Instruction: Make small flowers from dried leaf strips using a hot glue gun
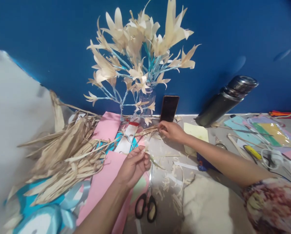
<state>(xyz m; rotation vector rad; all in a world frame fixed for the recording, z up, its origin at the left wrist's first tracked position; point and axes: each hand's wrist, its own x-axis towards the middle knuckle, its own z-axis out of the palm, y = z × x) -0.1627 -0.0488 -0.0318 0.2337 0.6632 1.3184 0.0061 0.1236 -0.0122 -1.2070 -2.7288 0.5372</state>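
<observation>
My left hand (135, 164) is closed in a pinch on a small pale piece of husk (145, 149), just above the scissors and the pink sheet. A thin greenish strip (158, 164) shows beside its fingers; whether they hold it I cannot tell. Farther forward, my right hand (171, 131) has its fingers curled together at the end of thin dried husk strips (146, 130), in front of the leaning phone (169, 108). Black-handled scissors (146, 206) lie below my left hand. Pale husk flowers (133, 42) on blue-wrapped stems stand in a clear bottle (147, 100).
Dried husks (62, 152) are heaped at left, beside pink sheets (108, 185) and blue ribbon (41, 217). A dark flask (223, 102) leans against the blue wall. At right lie a yellow cutter (252, 151), a white cable and coloured sheets. Beige cloth (206, 204) is in front.
</observation>
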